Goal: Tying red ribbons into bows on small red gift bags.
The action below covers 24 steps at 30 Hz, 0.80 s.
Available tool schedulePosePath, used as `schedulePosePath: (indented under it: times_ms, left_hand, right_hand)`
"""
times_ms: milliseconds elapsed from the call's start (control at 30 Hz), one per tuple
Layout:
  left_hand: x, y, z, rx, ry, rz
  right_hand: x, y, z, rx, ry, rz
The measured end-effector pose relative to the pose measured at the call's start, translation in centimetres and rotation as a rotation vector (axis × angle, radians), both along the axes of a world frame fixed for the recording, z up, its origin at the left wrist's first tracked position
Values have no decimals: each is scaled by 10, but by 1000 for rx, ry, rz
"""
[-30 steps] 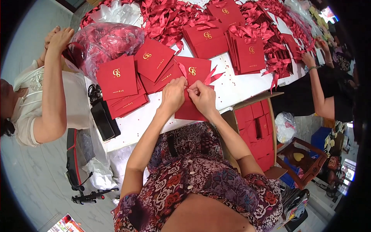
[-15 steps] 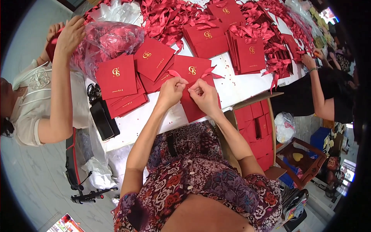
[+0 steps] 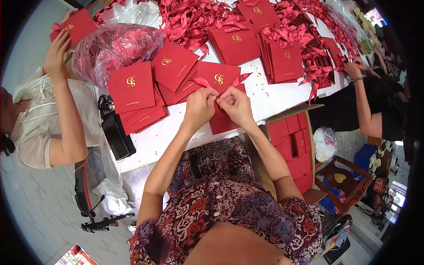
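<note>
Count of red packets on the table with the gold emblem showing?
6: near-left packet, packet behind it, packet just beyond the left hand and right hand, back-centre packet, farthest packet, rightmost packet. Others lie stacked underneath; more emblems may be hidden.

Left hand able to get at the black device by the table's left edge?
Probably yes: white tabletop leaves a free way to the black device, though the left hand seems to pinch red ribbon.

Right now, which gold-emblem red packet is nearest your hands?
The central packet beyond the left hand and right hand, red ribbon flanking its emblem; the other packets are farther away.
</note>
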<state>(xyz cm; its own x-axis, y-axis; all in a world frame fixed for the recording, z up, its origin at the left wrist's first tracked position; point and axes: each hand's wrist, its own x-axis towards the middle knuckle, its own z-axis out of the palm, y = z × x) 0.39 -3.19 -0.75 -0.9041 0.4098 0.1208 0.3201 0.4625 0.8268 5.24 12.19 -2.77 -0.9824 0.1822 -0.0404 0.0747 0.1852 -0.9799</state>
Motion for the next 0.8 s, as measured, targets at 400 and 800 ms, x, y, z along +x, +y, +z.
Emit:
schedulePosePath:
  times_ms: [400, 800]
  left_hand:
    - [3, 3, 12, 0, -93, -26]
    - [7, 6, 4, 19, 115, -40]
  right_hand:
    - [6, 0, 5, -16, 86, -5]
    - [-4, 36, 23, 463, 123, 116]
